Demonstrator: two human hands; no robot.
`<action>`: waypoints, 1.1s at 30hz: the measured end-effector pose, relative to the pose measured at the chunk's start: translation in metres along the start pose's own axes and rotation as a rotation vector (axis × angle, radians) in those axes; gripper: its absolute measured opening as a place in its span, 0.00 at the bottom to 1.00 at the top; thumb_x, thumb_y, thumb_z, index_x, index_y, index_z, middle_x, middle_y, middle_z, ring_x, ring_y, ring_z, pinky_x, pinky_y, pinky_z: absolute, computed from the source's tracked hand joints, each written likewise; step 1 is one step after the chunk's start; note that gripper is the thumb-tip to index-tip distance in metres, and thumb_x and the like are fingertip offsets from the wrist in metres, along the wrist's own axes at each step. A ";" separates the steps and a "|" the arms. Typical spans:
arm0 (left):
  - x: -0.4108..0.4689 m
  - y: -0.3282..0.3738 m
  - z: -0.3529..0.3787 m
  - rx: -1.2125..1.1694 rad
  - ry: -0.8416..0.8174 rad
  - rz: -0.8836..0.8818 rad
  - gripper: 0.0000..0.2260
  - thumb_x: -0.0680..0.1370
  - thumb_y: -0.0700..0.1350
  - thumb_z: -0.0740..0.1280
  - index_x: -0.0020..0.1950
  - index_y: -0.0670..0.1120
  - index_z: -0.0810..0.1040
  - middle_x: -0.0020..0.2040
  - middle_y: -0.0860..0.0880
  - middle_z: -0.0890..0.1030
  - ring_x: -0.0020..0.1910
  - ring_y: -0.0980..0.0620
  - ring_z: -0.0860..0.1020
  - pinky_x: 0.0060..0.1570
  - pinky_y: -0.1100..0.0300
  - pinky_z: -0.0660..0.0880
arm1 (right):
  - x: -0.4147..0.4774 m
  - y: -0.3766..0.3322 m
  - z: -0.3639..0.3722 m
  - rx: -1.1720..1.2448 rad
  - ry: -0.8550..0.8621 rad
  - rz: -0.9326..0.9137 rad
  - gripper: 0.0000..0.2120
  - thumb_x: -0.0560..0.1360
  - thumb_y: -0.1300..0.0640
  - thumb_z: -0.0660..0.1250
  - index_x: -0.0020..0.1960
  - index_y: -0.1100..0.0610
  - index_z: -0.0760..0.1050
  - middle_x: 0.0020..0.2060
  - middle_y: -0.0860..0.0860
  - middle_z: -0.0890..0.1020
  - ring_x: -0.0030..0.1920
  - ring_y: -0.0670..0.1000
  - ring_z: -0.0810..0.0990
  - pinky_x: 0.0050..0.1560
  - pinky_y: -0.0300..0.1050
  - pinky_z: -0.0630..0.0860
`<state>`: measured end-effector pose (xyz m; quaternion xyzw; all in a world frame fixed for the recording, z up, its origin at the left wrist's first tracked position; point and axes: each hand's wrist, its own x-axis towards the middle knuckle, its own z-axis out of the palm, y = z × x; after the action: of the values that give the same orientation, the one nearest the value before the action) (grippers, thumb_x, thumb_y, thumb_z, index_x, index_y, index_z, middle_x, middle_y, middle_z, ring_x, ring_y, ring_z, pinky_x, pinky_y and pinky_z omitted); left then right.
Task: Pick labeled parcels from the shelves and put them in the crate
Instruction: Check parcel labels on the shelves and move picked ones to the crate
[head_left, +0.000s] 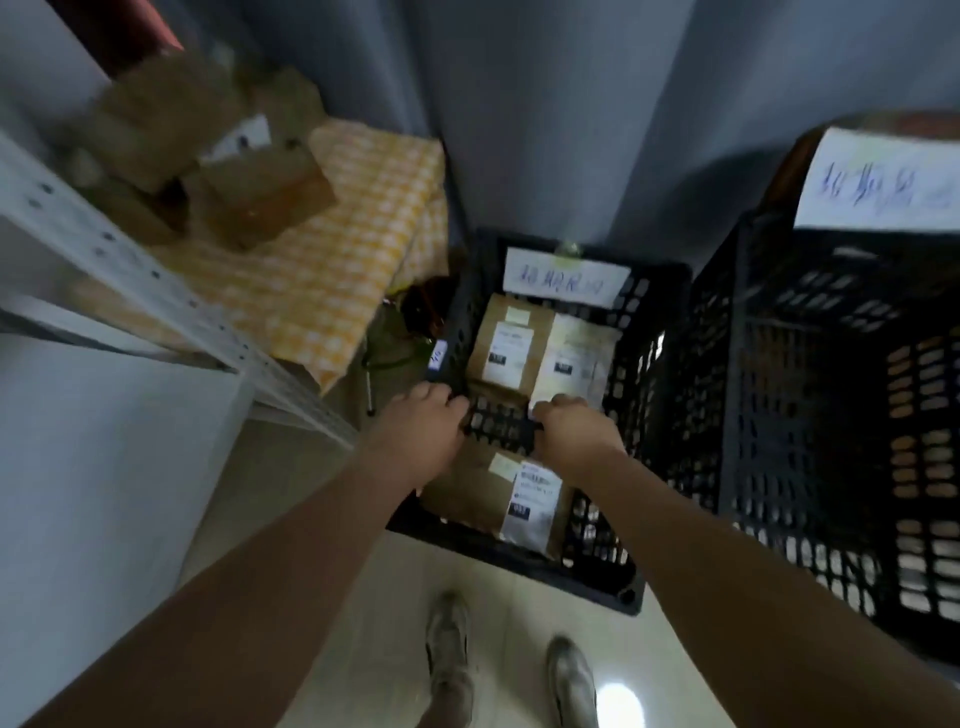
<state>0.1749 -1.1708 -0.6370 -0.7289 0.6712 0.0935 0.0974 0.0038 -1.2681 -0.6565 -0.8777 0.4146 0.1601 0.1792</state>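
Black perforated crate (644, 332) stands on the floor, with a handwritten white sheet (563, 278) on its far wall and a black lattice panel (501, 426) across its middle. Brown, labels up, inside: left parcel (511, 343) and right parcel (576, 358) beyond the panel, near parcel (498, 493) on my side. Brown shelf parcels (265, 195) are heaped on the shelf (104, 244), blurred.

Nothing here reads with certainty. A white paper sign (563, 278) on the far wall of the black crate (649, 364) bears blue handwriting, perhaps four or five characters, too blurred to make out. A larger sign (878, 182) on the neighbouring crate (779, 389) carries similar blue strokes. The shipping labels (535, 496) on the parcels (485, 332) show only grey print lines and dark blocks.
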 end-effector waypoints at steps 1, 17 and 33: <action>-0.008 0.002 -0.019 0.010 0.043 -0.030 0.18 0.80 0.50 0.58 0.69 0.48 0.67 0.66 0.46 0.69 0.66 0.46 0.66 0.60 0.52 0.68 | -0.006 -0.004 -0.017 -0.019 0.024 -0.040 0.14 0.80 0.58 0.56 0.64 0.57 0.70 0.56 0.56 0.74 0.58 0.57 0.72 0.41 0.48 0.71; -0.310 0.046 -0.257 0.226 0.572 -0.463 0.14 0.70 0.45 0.71 0.53 0.41 0.81 0.49 0.40 0.82 0.46 0.39 0.81 0.42 0.48 0.78 | -0.221 -0.147 -0.226 0.112 0.584 -0.895 0.12 0.78 0.55 0.61 0.58 0.57 0.78 0.53 0.53 0.79 0.55 0.56 0.76 0.49 0.51 0.76; -0.726 0.126 -0.235 0.385 0.559 -1.284 0.14 0.72 0.48 0.70 0.54 0.43 0.79 0.49 0.44 0.80 0.46 0.40 0.78 0.43 0.49 0.76 | -0.506 -0.413 -0.162 0.131 0.472 -1.566 0.15 0.80 0.53 0.58 0.63 0.53 0.75 0.61 0.49 0.76 0.61 0.52 0.71 0.54 0.45 0.69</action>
<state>-0.0088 -0.5469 -0.2191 -0.9458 0.1153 -0.2915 0.0844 0.0437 -0.7564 -0.2209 -0.9113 -0.2827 -0.2248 0.1978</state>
